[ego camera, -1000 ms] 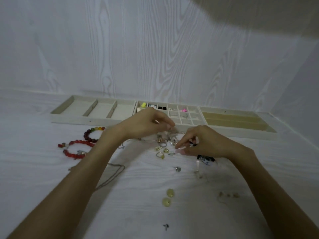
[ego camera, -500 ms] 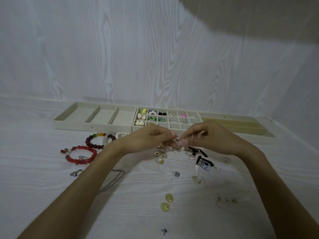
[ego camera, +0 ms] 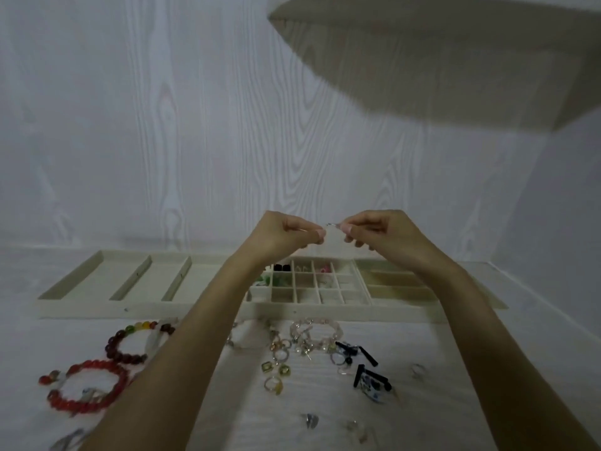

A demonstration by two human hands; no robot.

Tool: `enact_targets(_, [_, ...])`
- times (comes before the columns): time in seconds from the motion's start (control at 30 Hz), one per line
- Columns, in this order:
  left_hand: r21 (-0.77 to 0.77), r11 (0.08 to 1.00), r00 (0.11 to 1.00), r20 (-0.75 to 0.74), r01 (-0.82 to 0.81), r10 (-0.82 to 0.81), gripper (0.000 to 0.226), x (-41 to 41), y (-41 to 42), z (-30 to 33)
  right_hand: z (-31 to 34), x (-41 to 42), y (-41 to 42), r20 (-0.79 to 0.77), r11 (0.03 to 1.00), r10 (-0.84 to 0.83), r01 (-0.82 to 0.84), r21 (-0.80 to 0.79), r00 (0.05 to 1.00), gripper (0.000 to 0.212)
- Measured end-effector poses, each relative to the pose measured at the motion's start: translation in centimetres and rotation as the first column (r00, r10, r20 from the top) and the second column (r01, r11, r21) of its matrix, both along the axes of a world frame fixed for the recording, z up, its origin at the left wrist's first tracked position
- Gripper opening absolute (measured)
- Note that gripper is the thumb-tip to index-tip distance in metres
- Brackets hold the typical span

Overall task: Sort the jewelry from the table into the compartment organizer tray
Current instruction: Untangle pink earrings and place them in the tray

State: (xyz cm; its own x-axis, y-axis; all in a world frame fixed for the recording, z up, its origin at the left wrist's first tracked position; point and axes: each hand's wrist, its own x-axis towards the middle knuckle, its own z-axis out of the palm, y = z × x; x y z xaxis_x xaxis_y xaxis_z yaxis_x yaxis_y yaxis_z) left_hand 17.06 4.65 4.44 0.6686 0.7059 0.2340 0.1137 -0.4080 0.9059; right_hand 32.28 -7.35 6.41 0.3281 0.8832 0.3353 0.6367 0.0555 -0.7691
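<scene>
Both hands are raised above the cream organizer tray [ego camera: 208,309], fingertips almost meeting. My left hand [ego camera: 286,234] and my right hand [ego camera: 374,232] pinch a tiny silvery jewelry piece [ego camera: 331,225] between them; its shape is too small to tell. The tray lies along the back of the table, with long compartments at the left, a grid of small cells [ego camera: 322,288] in the middle holding several small items, and longer slots at the right. Loose jewelry lies on the table below my arms: rings [ego camera: 276,369], a pale pink bead bracelet [ego camera: 317,332] and black earrings [ego camera: 367,375].
A red bead bracelet [ego camera: 87,387] and a multicoloured bead bracelet [ego camera: 136,340] lie at the left, partly under my left forearm. Small clear pieces [ego camera: 310,419] sit near the front. A wall stands right behind the tray. A pale shelf [ego camera: 455,53] hangs overhead at the upper right.
Both hands have lifted from the pile of rings on the table up above the tray, carrying a small piece pinched between them. The camera has tilted upward.
</scene>
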Motion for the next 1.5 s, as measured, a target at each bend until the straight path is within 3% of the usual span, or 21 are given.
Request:
enact_targets(0.17, [0.042, 0.998, 0.992, -0.113, -0.049, 0.054, 0.009, 2.9, 1.6, -1.6, -1.5, 1.6, 2.1, -0.068, 0.987, -0.147, 0.151, 0.058, 0.987, 0.010])
enact_targets(0.37, [0.267, 0.963, 0.917, -0.373, -0.037, 0.139, 0.006, 4.8, 2.1, -3.3, -3.9, 3.0, 3.2, 0.053, 0.981, -0.146, 0.152, -0.122, 0.988, 0.014])
enact_targets(0.6, [0.411, 0.911, 0.851, -0.467, -0.034, 0.242, 0.016, 5.5, 2.3, -4.7, -5.7, 3.7, 4.0, 0.121, 0.963, -0.178, 0.198, -0.185, 0.977, 0.016])
enact_targets(0.8, [0.392, 0.920, 0.843, -0.502, 0.026, 0.190, 0.025, 5.1, 2.6, -4.7, -6.4, 3.7, 4.4, 0.157, 0.951, -0.184, 0.216, -0.220, 0.970, 0.018])
enact_targets(1.03, [0.317, 0.944, 0.857, -0.508, 0.094, 0.086, 0.008, 4.3, 3.2, -3.5, -6.7, 2.8, 4.6, 0.233, 0.951, -0.181, 0.230, -0.206, 0.955, 0.014])
enact_targets(1.3, [0.273, 0.954, 0.843, -0.536, 0.125, 0.043, 0.025, 3.8, 3.5, -2.7, -7.1, 1.2, 5.0, 0.472, 0.933, -0.106, 0.252, -0.258, 0.875, 0.018])
enact_targets(1.5, [0.199, 0.956, 0.797, -0.602, 0.215, -0.054, 0.025, 3.1, 4.0, -2.0, -5.3, 2.4, 4.0, 0.264, 0.935, 0.024, 0.072, -0.348, 0.964, 0.019])
